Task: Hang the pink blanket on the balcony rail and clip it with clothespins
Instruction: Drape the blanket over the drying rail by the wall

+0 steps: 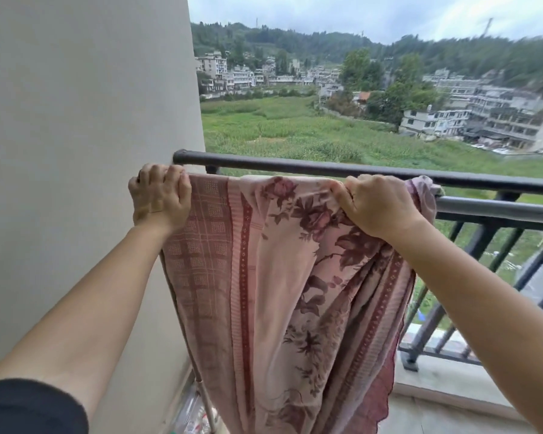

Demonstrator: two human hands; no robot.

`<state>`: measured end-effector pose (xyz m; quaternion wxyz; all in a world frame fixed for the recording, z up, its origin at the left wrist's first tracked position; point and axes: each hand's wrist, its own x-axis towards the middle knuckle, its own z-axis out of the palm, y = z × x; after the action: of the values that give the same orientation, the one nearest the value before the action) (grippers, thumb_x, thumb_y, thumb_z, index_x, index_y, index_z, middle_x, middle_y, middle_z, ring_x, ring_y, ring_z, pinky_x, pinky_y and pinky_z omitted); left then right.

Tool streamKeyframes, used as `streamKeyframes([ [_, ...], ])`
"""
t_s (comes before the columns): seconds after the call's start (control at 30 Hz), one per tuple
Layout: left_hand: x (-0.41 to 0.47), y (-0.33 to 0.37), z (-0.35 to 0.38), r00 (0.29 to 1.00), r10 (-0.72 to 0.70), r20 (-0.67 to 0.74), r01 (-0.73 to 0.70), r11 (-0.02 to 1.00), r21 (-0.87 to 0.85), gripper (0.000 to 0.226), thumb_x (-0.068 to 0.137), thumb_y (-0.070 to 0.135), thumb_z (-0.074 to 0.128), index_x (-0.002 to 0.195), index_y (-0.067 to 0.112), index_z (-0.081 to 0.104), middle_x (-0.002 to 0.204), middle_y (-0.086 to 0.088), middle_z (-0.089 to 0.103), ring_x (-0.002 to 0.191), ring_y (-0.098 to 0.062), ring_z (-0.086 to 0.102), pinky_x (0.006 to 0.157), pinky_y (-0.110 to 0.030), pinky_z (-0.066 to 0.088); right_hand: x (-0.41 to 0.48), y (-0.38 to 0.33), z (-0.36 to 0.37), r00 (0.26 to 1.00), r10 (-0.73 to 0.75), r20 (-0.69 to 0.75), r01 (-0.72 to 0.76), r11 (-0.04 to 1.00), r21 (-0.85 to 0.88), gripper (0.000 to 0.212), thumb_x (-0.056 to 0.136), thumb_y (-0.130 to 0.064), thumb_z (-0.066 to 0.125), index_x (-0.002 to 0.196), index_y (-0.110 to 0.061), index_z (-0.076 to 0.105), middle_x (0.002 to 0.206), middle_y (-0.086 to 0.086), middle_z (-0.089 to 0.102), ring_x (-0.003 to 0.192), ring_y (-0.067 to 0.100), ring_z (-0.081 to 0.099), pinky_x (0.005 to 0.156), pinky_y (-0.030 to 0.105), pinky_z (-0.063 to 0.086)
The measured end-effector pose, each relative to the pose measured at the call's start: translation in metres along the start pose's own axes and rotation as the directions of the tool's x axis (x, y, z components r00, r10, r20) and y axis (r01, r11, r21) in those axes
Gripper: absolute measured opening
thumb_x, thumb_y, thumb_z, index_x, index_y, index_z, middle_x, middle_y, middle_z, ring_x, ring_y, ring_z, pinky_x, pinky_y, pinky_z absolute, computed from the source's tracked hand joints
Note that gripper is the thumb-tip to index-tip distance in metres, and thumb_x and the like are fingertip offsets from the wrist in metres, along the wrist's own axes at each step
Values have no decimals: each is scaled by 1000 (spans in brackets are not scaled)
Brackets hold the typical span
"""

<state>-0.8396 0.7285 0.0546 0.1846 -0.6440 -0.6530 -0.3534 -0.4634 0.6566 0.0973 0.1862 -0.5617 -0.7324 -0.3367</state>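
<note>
Looking down along our bare forearms, we see a dark sleeve (pixel 29 405) at the lower left edge, on the left arm. Both arms reach forward to the pink blanket (pixel 282 277), which hangs in long folds between them, its lower part dropping out of view at the bottom. Its cloth carries a checked band on the left, dotted red stripes, and dark rose prints in the middle and to the right.

Our left hand (pixel 159 197) is closed in a grip on the blanket's upper left corner, fingers curled over the edge, close beside the pale wall (pixel 76 120). Our right hand (pixel 380 205) is closed on a bunch of the top edge further right, knuckles up, with the cloth gathered under the fingers. Between the two hands the top edge runs taut and nearly level, just below the top bar of the balcony rail (pixel 295 166). We cannot tell whether that edge touches the bar. Past the right hand a crumpled end of the blanket lies over the rail's lower bar.

Behind the cloth, the dark rail runs from the wall off to the right, with upright bars below it. Beyond lie a green field (pixel 295 126), pale buildings (pixel 483 117), wooded hills and a cloudy sky.
</note>
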Motion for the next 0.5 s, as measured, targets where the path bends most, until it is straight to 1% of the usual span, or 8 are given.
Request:
streamKeyframes([
  [0.13, 1, 1, 2, 1000, -14, -19, 14, 1000, 13, 48, 94, 41, 19, 109, 12, 55, 115, -16, 52, 119, -34, 39, 101, -53, 29, -7, 2, -3, 996, 55, -65, -57, 998, -28, 60, 103, -41, 28, 76, -6, 69, 71, 12, 64, 66, 32, 62, 67, 40, 50],
  [0.23, 4, 10, 2, 997, -81, -14, 81, 997, 14, 50, 91, 40, 18, 107, 11, 55, 117, -17, 51, 123, -33, 35, 105, -54, 23, -17, 4, -3, 987, 148, -68, -155, 982, -105, 64, 102, -55, 29, 87, -12, 73, 90, 12, 71, 90, 33, 63, 95, 48, 42],
  [0.27, 4, 16, 0, 993, -117, -11, 117, 993, 10, 50, 90, 39, 18, 106, 10, 56, 120, -18, 51, 126, -33, 34, 106, -55, 21, -22, 7, -3, 980, 184, -74, -190, 978, -82, 62, 101, -59, 29, 97, -14, 73, 103, 12, 70, 101, 33, 61, 102, 49, 38],
  [0.33, 4, 27, -1, 986, -163, -29, 163, 987, -8, 46, 92, 35, 22, 106, 9, 57, 131, -18, 49, 135, -32, 29, 110, -58, 15, -34, 15, -1, 940, 294, -175, -281, 955, 97, 51, 102, -54, 36, 115, -15, 66, 125, 13, 61, 117, 30, 53, 108, 47, 33],
  [0.37, 2, 35, 0, 987, -149, -52, 148, 989, -21, 43, 95, 34, 24, 108, 9, 57, 138, -18, 45, 139, -32, 26, 112, -60, 11, -41, 16, 2, 885, 386, -261, -333, 916, 225, 43, 102, -46, 40, 119, -13, 63, 129, 13, 56, 120, 29, 50, 108, 43, 32],
  [0.43, -6, 56, 4, 995, -54, -86, 50, 997, -52, 37, 99, 33, 28, 116, 11, 53, 149, -15, 36, 145, -29, 20, 115, -61, 3, -58, 17, 11, 674, 635, -378, -439, 756, 486, 31, 102, -35, 46, 118, -12, 57, 128, 15, 51, 119, 26, 47, 105, 34, 32],
  [0.47, -11, 69, 7, 996, 13, -91, -20, 997, -76, 36, 100, 33, 29, 119, 12, 51, 150, -15, 34, 145, -29, 20, 115, -59, 2, -68, 15, 16, 561, 751, -347, -488, 639, 595, 30, 100, -36, 47, 117, -11, 53, 125, 15, 49, 116, 25, 46, 105, 35, 33],
  [0.5, -16, 85, 10, 993, 73, -95, -83, 991, -104, 36, 100, 32, 29, 120, 13, 51, 150, -16, 35, 145, -30, 22, 116, -58, 3, -77, 13, 19, 488, 839, -242, -533, 506, 678, 35, 99, -41, 47, 117, -11, 49, 122, 14, 48, 114, 23, 46, 103, 39, 38],
])
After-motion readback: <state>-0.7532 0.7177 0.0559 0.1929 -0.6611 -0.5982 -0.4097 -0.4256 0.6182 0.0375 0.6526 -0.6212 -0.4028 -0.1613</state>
